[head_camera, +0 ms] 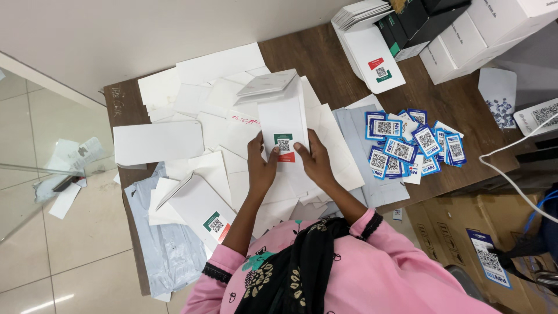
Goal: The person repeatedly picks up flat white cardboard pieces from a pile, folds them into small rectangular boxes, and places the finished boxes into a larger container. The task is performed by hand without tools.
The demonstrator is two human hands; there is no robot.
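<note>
Both hands, left hand (261, 164) and right hand (317, 163), fingers clamped on white carton (283, 119) mid-table, flap open; folded carton (203, 209) done, blue code cards (407, 148) still loose.

We hold a white carton sleeve (283, 119) upright over the brown table (325, 55), our left hand (261, 166) and right hand (317, 161) gripping its lower end. White flat cards (197, 104) lie scattered beneath, and blue stickers (407, 148) are heaped just to the right.
</note>
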